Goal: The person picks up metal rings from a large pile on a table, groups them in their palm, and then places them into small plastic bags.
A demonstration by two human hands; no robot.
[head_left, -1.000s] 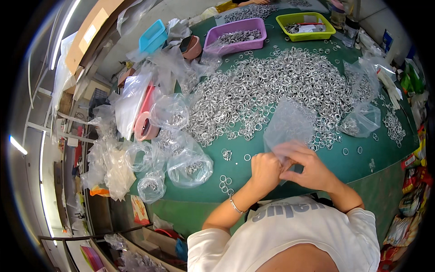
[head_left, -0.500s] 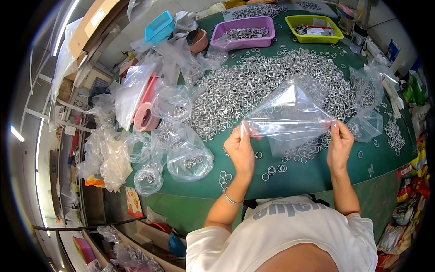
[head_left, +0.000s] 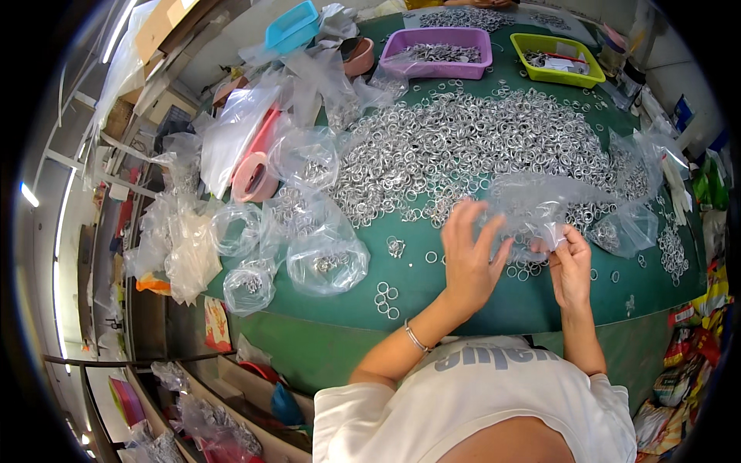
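Moving right since the earlier frame: left hand (head_left: 469, 266), spreading its fingers wide, no hold showing. Clear plastic bag (head_left: 526, 194): extending over the near-right side of the metal ring heap (head_left: 463, 139), right hand (head_left: 571, 268) pinching its near edge. Probably handling light, limp, slippery; edges best suiting fingertips.

The left hand (head_left: 469, 266) is blurred at its fingers, its contact with the clear bag (head_left: 540, 194) uncertain, while that bag partly hides the metal rings (head_left: 478, 139) and the upper edge crops a co-worker (head_left: 494, 3).
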